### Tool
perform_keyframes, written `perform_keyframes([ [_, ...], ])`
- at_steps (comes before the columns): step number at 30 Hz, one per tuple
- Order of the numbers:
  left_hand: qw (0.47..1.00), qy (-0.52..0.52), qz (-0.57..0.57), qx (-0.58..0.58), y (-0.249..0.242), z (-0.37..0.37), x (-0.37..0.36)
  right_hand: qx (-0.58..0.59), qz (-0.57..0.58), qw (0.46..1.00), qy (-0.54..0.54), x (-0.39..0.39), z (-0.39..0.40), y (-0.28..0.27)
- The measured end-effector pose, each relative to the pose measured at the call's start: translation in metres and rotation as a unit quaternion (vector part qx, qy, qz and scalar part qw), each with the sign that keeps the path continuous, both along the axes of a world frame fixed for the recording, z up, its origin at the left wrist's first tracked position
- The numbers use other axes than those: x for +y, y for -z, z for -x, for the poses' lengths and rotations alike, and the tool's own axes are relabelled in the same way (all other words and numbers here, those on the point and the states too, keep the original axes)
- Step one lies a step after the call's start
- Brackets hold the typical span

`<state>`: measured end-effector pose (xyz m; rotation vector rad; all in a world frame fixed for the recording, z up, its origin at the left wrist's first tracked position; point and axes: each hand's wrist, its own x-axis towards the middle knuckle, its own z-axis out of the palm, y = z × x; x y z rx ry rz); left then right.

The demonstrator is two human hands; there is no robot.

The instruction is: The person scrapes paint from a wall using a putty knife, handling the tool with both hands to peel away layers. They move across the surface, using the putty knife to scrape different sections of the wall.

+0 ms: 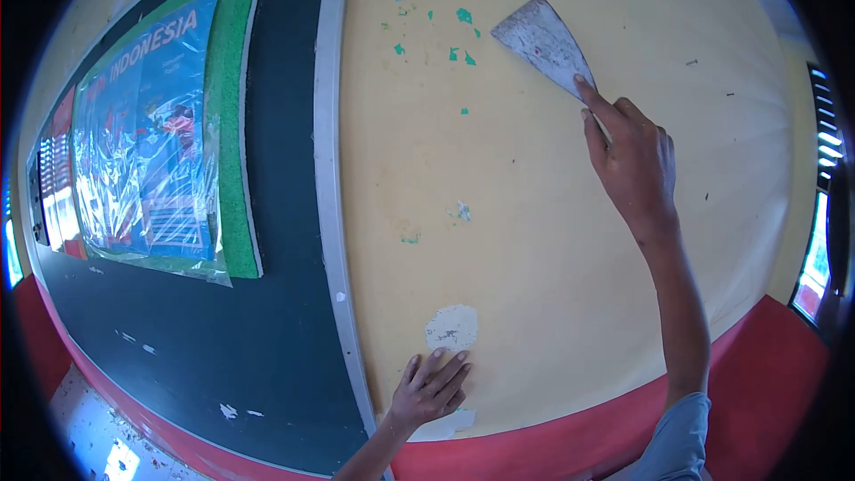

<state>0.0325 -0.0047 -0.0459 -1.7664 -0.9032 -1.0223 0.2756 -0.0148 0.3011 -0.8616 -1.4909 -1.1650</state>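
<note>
A wide, paint-smeared metal scraper is in my right hand, raised at the upper right with its blade towards the yellow wall. My index finger rests along the blade's narrow end; its handle is hidden in the hand. My left hand lies on the wall at the lower middle, fingers spread, with nothing in it. Its fingertips are just below a bare whitish patch. Green paint flecks dot the wall left of the scraper.
A dark board with a pale frame stands at the left, bearing a plastic-covered poster on green backing. Red paint covers the lower wall. Louvred windows are at the right edge. Debris lies on the floor.
</note>
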Motion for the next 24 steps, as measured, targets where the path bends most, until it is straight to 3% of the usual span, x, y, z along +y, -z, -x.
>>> perform_keyframes([
  [10, 1.000, 0.000, -0.024, 0.002, -0.002, -0.001, 0.001, -0.056, -0.079, 0.994, 0.052, 0.005, 0.004, -0.001],
  [13, 1.000, 0.000, -0.019, 0.003, -0.002, -0.001, 0.001, -0.017, -0.064, 0.996, 0.063, 0.008, -0.004, -0.011],
  [16, 1.000, 0.008, -0.019, -0.001, -0.001, -0.001, 0.003, -0.069, -0.094, 0.992, 0.047, 0.012, -0.001, -0.002],
  [19, 1.000, -0.005, 0.001, 0.000, 0.000, 0.000, -0.001, -0.020, -0.063, 0.995, 0.071, 0.006, -0.009, -0.013],
  [24, 1.000, -0.002, -0.003, -0.005, 0.000, -0.001, 0.000, -0.074, -0.067, 0.995, 0.019, 0.009, 0.000, -0.002],
])
